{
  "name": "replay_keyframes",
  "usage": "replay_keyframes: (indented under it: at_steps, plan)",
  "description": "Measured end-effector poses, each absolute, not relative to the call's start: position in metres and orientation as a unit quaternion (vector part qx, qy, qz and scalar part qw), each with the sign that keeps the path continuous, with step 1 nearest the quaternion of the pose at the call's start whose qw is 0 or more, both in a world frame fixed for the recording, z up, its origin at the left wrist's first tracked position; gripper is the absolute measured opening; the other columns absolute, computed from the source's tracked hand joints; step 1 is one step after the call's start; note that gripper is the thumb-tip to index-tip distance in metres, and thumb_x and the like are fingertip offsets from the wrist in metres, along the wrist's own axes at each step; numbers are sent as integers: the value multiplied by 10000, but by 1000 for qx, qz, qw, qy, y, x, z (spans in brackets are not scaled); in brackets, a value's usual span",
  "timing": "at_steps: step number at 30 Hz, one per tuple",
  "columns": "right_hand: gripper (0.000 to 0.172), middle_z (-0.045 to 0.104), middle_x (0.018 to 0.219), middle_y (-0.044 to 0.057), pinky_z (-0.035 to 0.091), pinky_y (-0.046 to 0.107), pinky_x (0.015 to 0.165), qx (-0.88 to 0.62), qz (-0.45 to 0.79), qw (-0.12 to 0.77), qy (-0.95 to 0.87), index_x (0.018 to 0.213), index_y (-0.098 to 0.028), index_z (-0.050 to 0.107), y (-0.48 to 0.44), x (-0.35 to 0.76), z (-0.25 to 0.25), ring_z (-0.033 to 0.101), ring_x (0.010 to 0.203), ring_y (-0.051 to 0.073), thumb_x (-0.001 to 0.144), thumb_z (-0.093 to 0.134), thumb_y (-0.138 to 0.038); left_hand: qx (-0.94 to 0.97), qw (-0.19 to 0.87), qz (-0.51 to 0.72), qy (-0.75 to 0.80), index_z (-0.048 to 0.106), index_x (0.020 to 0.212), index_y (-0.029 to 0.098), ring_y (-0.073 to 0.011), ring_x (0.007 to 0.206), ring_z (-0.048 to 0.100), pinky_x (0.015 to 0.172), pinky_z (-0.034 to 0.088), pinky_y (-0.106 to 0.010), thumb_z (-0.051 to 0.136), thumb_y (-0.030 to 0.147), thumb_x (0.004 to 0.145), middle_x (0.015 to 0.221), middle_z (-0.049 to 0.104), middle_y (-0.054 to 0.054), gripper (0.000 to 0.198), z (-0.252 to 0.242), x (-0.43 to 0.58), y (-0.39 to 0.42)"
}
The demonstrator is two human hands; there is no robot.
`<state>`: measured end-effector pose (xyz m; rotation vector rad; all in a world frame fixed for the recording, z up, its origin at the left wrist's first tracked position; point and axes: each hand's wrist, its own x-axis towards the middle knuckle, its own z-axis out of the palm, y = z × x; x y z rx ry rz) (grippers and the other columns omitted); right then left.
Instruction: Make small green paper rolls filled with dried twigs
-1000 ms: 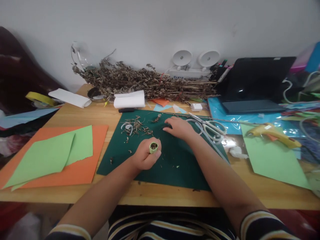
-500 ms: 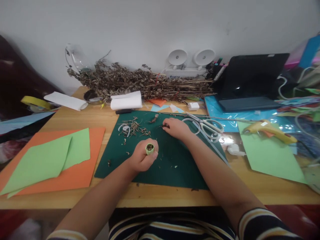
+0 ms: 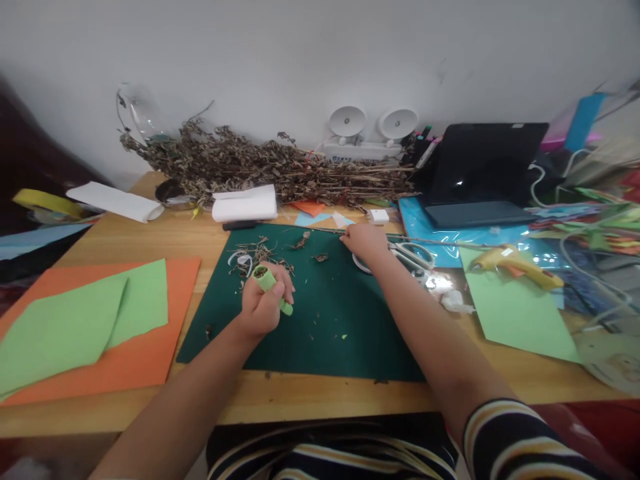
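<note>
My left hand (image 3: 263,303) is closed round a small green paper roll (image 3: 267,281) stuffed with dried plant bits, held tilted over the dark green cutting mat (image 3: 320,320). My right hand (image 3: 365,241) rests at the mat's far edge, its fingers pinched on a thin long stem (image 3: 450,241) that runs off to the right. Loose dried twigs (image 3: 260,253) and crumbs lie on the mat between my hands. Scissors (image 3: 413,257) lie just right of my right hand.
A bundle of dried branches (image 3: 280,167) lies along the wall. Orange and green paper sheets (image 3: 90,320) lie at the left, a green sheet (image 3: 520,313) and a yellow glue gun (image 3: 515,263) at the right. A tablet (image 3: 485,173) stands behind, a white paper roll (image 3: 245,203) near the mat.
My right hand has moved away from the dried bit on the mat to the far edge and pinched the long stem. My left hand has tilted the green roll and shifted left.
</note>
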<state>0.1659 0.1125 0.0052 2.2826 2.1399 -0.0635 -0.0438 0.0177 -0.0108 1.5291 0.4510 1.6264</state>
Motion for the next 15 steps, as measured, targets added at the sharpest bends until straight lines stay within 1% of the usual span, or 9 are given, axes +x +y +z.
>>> replay_keyframes:
  at_steps: [4, 8, 10, 13, 15]
  plan:
    - [368, 584, 999, 149, 408, 357, 736, 743, -12, 13, 669, 987, -142, 562, 118, 156, -4, 542, 929, 251, 776, 427, -412, 630, 396, 635, 209, 437, 656, 170, -90, 467, 465, 491, 401, -255, 445, 269, 767, 498, 461, 30, 150, -18, -45, 20]
    - [384, 561, 1039, 162, 415, 363, 738, 760, -7, 10, 650, 1045, -140, 515, 125, 155, -11, 537, 956, 246, 823, 353, -409, 650, 397, 609, 220, 433, 658, 170, -85, 463, 447, 497, 400, -255, 427, 257, 785, 503, 458, 36, 154, -18, -47, 18]
    - [361, 559, 1037, 141, 424, 369, 744, 766, -6, 8, 642, 1057, -139, 499, 129, 155, -14, 536, 952, 230, 840, 347, -384, 663, 396, 593, 228, 428, 651, 169, -85, 470, 445, 509, 399, -260, 422, 250, 791, 511, 463, 33, 162, -17, -47, 17]
    - [317, 534, 1049, 87, 442, 371, 765, 770, -5, 10, 638, 1068, -136, 481, 133, 153, -17, 533, 921, 178, 830, 418, -336, 675, 392, 580, 235, 424, 658, 170, -89, 479, 443, 513, 395, -260, 416, 250, 796, 518, 466, 30, 159, -16, -48, 16]
    - [310, 519, 1056, 69, 453, 368, 765, 771, -4, 12, 636, 1069, -135, 476, 135, 153, -17, 530, 904, 160, 817, 455, -314, 678, 388, 575, 243, 423, 664, 172, -88, 476, 439, 512, 392, -258, 409, 255, 799, 516, 465, 31, 159, -16, -48, 17]
